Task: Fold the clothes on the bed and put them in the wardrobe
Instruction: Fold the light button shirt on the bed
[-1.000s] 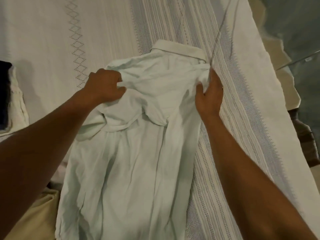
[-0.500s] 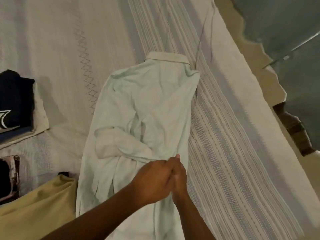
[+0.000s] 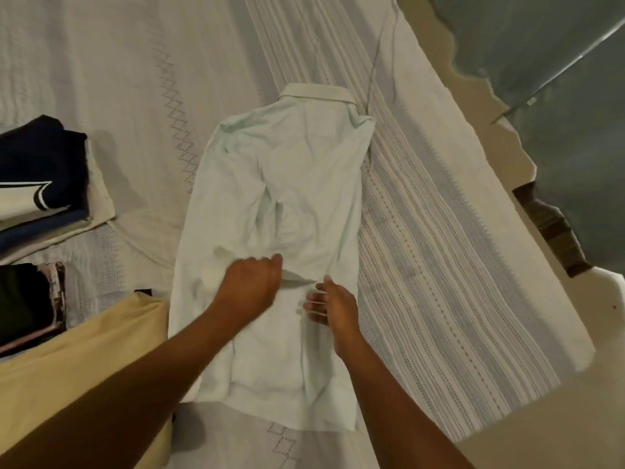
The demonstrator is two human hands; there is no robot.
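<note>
A pale mint button shirt (image 3: 297,170) lies flat on the striped white bedspread (image 3: 446,238), collar (image 3: 316,93) pointing away from me, sides and sleeves folded in over its middle. My left hand (image 3: 250,286) is curled, knuckles up, on the folded-in sleeve fabric at the shirt's lower middle and seems to grip it, though it is blurred. My right hand (image 3: 329,302) lies just to its right, fingers straight and pointing left, pressing flat on the shirt. The shirt's hem lies near me between my forearms.
A folded navy and white stack (image 3: 44,177) sits at the left, with a dark pink-edged item (image 3: 30,299) below it. A tan garment (image 3: 88,360) lies under my left forearm. The bed's right edge drops to a grey floor (image 3: 558,45) beside a dark wooden piece (image 3: 554,231).
My hands came down from the shirt's shoulders to its lower middle, met there, and have now parted, the left going left and the right flattening. The view pulled back.
</note>
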